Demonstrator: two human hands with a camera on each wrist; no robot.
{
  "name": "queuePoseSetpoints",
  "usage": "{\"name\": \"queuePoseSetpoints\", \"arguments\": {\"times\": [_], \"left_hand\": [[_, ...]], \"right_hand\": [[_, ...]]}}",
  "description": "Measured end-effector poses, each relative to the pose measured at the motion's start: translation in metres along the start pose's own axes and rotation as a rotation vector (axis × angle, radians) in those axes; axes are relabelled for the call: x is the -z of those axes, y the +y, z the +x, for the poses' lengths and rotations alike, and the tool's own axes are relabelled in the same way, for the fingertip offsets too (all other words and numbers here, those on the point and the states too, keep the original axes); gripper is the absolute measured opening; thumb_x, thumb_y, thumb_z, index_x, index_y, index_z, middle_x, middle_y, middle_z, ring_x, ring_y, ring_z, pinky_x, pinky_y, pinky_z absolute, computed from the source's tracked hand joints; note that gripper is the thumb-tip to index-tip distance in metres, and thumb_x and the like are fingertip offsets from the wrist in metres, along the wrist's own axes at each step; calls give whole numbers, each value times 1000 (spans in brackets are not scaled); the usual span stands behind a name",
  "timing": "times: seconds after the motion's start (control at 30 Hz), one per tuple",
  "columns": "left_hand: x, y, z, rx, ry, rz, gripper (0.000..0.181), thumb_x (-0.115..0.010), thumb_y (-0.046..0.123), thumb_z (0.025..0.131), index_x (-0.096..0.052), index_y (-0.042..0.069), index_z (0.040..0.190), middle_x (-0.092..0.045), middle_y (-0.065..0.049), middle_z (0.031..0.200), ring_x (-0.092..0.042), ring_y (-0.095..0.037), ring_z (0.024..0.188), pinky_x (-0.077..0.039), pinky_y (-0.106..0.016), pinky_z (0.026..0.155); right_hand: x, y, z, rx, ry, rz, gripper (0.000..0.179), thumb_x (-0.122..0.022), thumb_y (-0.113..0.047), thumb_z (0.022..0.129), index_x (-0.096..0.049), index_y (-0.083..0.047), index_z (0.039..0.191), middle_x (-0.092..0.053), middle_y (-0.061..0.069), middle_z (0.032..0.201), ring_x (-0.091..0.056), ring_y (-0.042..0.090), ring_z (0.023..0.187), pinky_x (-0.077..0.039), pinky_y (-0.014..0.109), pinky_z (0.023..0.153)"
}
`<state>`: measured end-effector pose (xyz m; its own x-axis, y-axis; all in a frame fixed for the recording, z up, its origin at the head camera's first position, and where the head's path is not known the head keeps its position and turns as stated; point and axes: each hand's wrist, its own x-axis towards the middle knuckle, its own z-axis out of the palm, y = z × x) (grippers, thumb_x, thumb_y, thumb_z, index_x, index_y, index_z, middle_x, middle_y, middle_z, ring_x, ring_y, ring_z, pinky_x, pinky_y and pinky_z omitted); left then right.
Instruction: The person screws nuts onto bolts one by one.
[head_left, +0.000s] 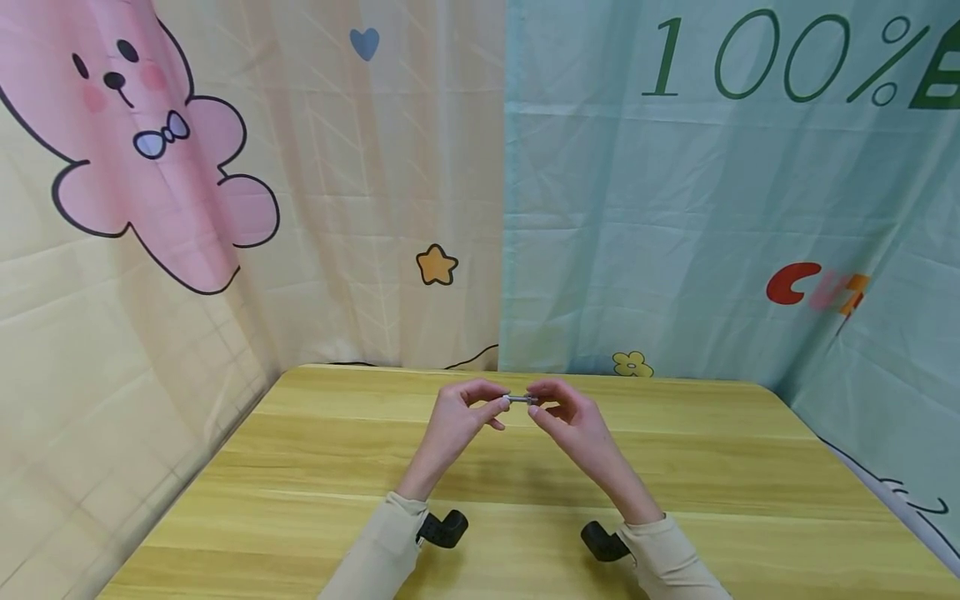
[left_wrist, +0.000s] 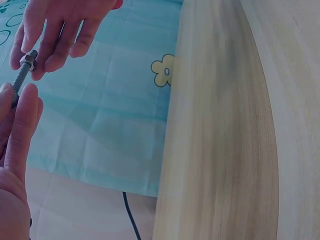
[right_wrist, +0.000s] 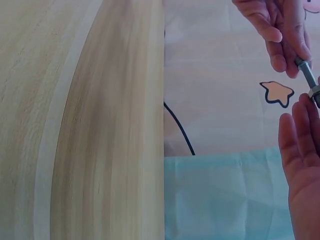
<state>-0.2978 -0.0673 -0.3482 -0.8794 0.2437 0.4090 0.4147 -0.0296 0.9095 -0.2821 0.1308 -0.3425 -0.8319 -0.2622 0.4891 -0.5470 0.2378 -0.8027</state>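
Note:
A metal bolt [head_left: 518,399] is held level above the table between the two hands. My left hand [head_left: 459,418] pinches its head end between thumb and fingers. Threaded on the far end of the bolt's shank is a hex nut [left_wrist: 28,61], with a short piece of thread showing past it. My right hand [head_left: 570,419] has its thumb and fingertips around the nut. In the right wrist view the nut lies at the right fingertips, and much of that thumb is out of frame.
Beneath the hands spreads a wood-grain table [head_left: 337,467]. Printed curtains [head_left: 637,208] hang behind its far edge and along both sides. A black wrist camera [head_left: 444,529] sits at the left cuff and another black camera [head_left: 604,542] at the right cuff.

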Motion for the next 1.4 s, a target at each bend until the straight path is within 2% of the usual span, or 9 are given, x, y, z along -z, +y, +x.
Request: {"name": "queuePoseSetpoints", "arguments": {"times": [0.2, 0.37, 0.57, 0.77, 0.87, 1.0, 1.07, 1.23, 1.4], "left_hand": [[0, 0, -1, 3, -4, -14, 16, -68, 0, 92, -69, -10, 104, -69, -21, 98, -66, -18, 81, -62, -42, 70], [0, 0, -1, 3, -15, -11, 16, -68, 0, 92, -69, -11, 104, -68, -24, 99, -66, -18, 82, -62, -42, 69], [0, 1, -1, 4, -20, -17, 16, -68, 0, 92, -69, -10, 104, -67, -29, 102, -66, -20, 82, -62, -41, 69], [-1, 1, 0, 0, -35, -27, 16, -69, 0, 91, -70, -10, 103, -69, -21, 98, -67, -19, 81, -61, -42, 69], [-2, 2, 0, 0, -34, -21, 15, -68, 0, 91, -70, -10, 103, -70, -18, 96, -67, -19, 80, -61, -43, 69], [-1, 2, 1, -5, -21, -16, 14, -68, 0, 91, -71, -9, 102, -71, -17, 94, -66, -18, 79, -60, -50, 71], [-1, 2, 1, -6, -17, -17, 14, -68, 0, 91, -71, -9, 102, -70, -16, 93, -66, -18, 79, -59, -53, 72], [0, 2, 1, -3, -21, -21, 16, -68, 1, 92, -70, -11, 103, -70, -19, 96, -66, -17, 80, -61, -46, 70], [0, 1, 2, -1, -26, -27, 17, -67, 0, 92, -69, -11, 104, -69, -25, 100, -66, -17, 81, -61, -47, 71]], "right_hand": [[-1, 4, 0, 25, 7, 25, 20, -66, 5, 91, -64, 4, 110, -64, 21, 108, -62, 33, 99, -57, 29, 82], [-1, 4, -1, -11, 23, 20, 18, -66, 3, 92, -65, 4, 110, -66, 18, 105, -64, 30, 97, -57, 26, 83], [-1, 1, 0, -73, 20, 24, 14, -64, -4, 96, -66, 4, 107, -68, 17, 94, -65, 24, 84, -58, 29, 77], [-2, 2, 0, -128, 31, 30, 17, -59, -12, 100, -69, 1, 96, -68, 19, 88, -62, 34, 78, -58, 36, 74], [-2, 15, 3, -143, 43, 52, 21, -56, -15, 102, -69, 1, 100, -68, 19, 90, -63, 34, 81, -58, 40, 76], [-3, 33, 6, -107, 43, 56, 23, -57, -18, 102, -66, -3, 117, -68, 14, 105, -62, 25, 95, -57, 37, 82], [-2, 36, 6, -54, 31, 47, 26, -61, -17, 100, -64, -6, 123, -66, 11, 112, -61, 22, 102, -57, 33, 85], [-2, 39, 6, 47, 10, 47, 24, -67, -10, 95, -64, -6, 118, -64, 11, 114, -61, 27, 107, -56, 28, 86], [-3, 39, 7, 38, 19, 40, 21, -67, -5, 94, -64, -4, 115, -65, 12, 110, -63, 27, 103, -56, 29, 86]]}}
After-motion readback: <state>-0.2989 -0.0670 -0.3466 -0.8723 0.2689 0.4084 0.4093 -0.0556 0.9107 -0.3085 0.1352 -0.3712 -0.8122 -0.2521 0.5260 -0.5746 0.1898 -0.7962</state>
